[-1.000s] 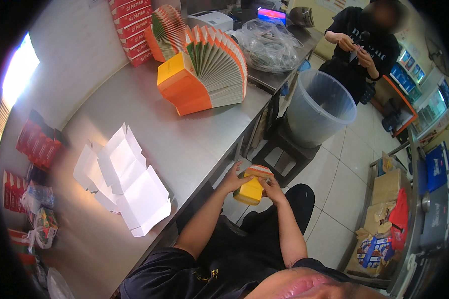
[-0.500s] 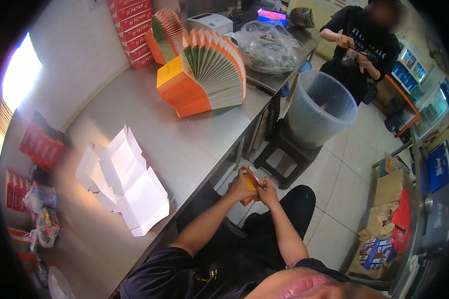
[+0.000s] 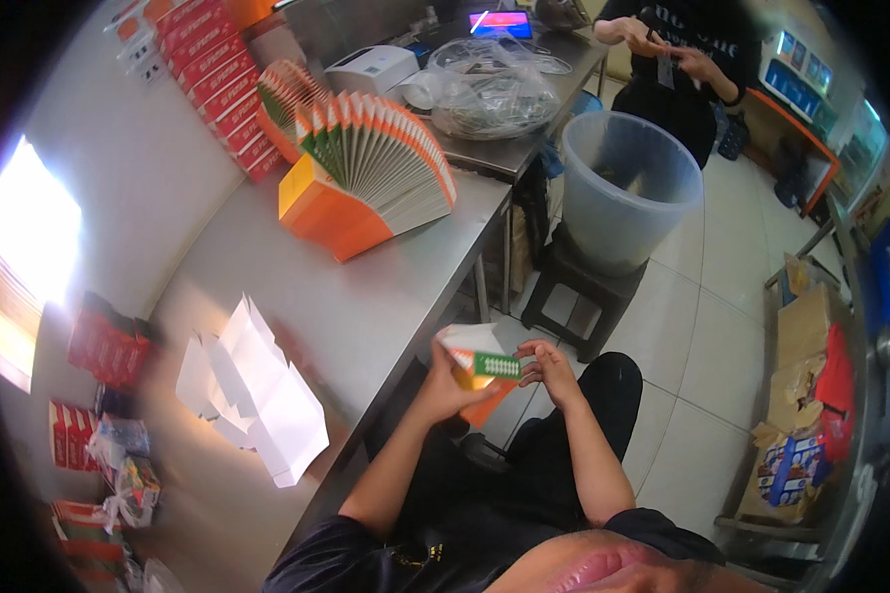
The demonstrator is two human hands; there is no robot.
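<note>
A small folding carton [image 3: 494, 366] in orange, green and yellow, its pale inside partly showing, is held over my lap beside the table edge. My left hand [image 3: 445, 385] grips it from the left, thumb near its lower side. At its right end, my right hand [image 3: 556, 376] has its fingers apart; whether the fingertips touch the carton is hard to make out. On the steel table [image 3: 366, 306], a fanned row of matching orange cartons [image 3: 366, 188] stands farther back. Closer to me lies an unfolded white box [image 3: 267, 395].
Beyond my knees, a translucent bin [image 3: 628, 193] stands on a dark stool [image 3: 583, 301]. Red boxes [image 3: 213, 84] are stacked against the wall. A plastic bag [image 3: 489, 94] and a white printer-like device [image 3: 373, 71] sit at the back. Another person [image 3: 677, 69] stands beyond the bin.
Both hands were together on the carton; now the right fingers have spread apart at its right side. The carton has turned, showing its green panel. The view has shifted somewhat.
</note>
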